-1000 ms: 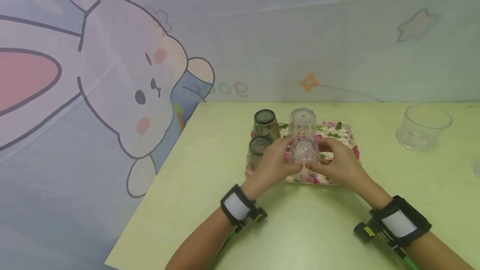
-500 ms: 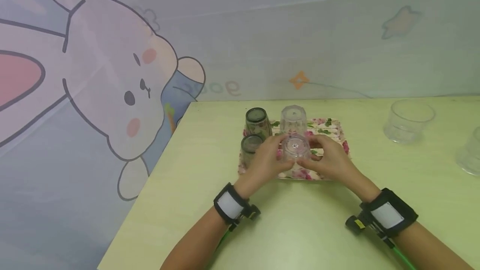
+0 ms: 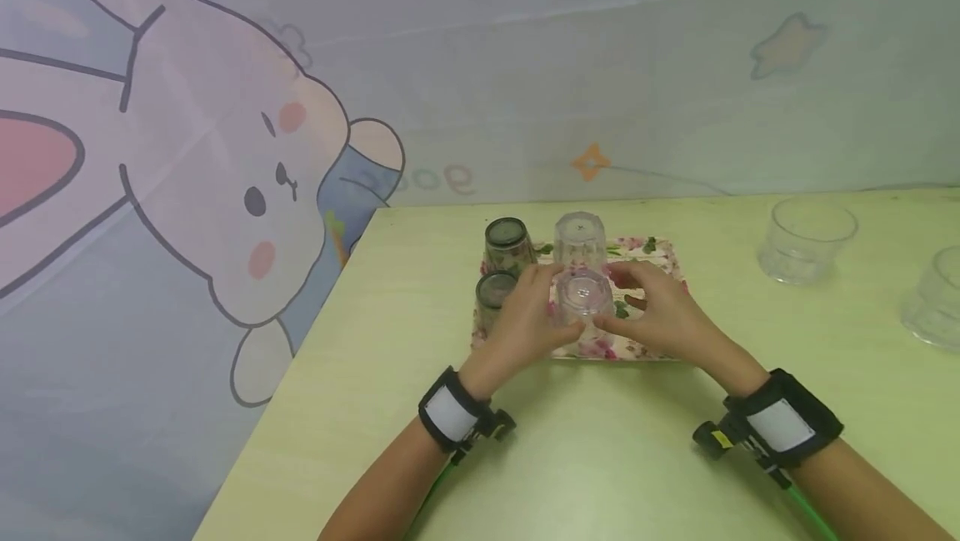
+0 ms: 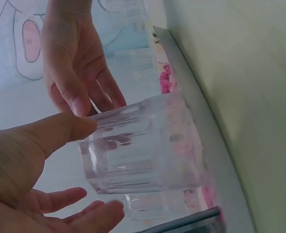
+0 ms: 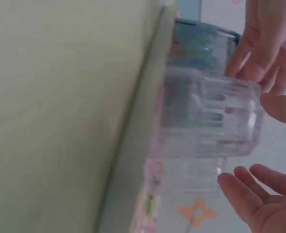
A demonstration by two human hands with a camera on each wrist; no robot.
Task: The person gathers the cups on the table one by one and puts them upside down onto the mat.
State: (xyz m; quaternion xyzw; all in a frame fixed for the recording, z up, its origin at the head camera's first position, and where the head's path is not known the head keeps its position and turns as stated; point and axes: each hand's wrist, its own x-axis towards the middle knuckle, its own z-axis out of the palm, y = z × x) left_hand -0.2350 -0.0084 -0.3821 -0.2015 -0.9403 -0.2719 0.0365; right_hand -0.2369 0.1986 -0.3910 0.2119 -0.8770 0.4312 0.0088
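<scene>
In the head view, a clear faceted glass (image 3: 584, 298) stands upside down at the front of the floral tray (image 3: 651, 351). My left hand (image 3: 525, 318) is at its left side; in the left wrist view, the thumb of that hand (image 4: 21, 160) is at the glass's base edge (image 4: 143, 145), fingers spread beside it. On the other side my right hand (image 3: 663, 316) is spread, with a gap from its fingers to the glass, seen in the right wrist view (image 5: 208, 114). Behind stands another inverted clear glass (image 3: 580, 239).
Two dark inverted glasses (image 3: 508, 247) stand on the tray's left side, the front one partly behind my left hand. Farther right on the yellow-green table (image 3: 600, 458) are a wide clear glass bowl (image 3: 798, 249) and another clear vessel (image 3: 933, 303). A printed cloth (image 3: 525, 91) hangs behind.
The fingers of both hands have spread away from the front clear glass, more plainly on the right. The head view has shifted, so the whole scene sits farther left.
</scene>
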